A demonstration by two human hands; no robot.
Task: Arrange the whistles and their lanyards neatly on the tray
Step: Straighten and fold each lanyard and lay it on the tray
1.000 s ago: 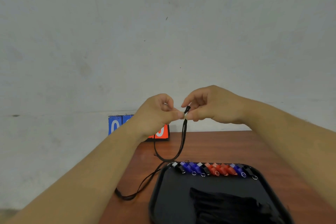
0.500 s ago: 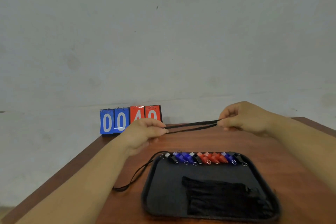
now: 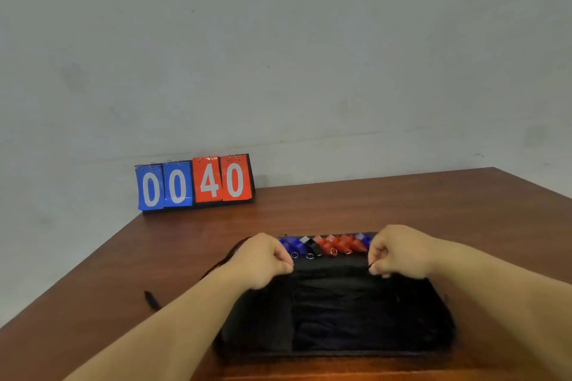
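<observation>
A black tray (image 3: 433,334) lies on the wooden table. Along its far edge runs a row of blue, black and red whistles (image 3: 328,246). A pile of folded black lanyards (image 3: 340,312) covers the tray's middle. My left hand (image 3: 263,260) and my right hand (image 3: 399,252) each pinch one end of a folded black lanyard (image 3: 331,267), stretched straight between them just over the tray, in front of the whistles. Against the dark tray the lanyard is hard to make out.
Another black lanyard (image 3: 216,266) trails off the tray's left side onto the table (image 3: 402,204), ending near a dark clip (image 3: 151,300). A flip scoreboard (image 3: 195,184) reading 00 40 stands at the back left against the wall.
Both hands came down from in front of the scoreboard to tray level, keeping the folded lanyard stretched between them. The view tilted downward.
</observation>
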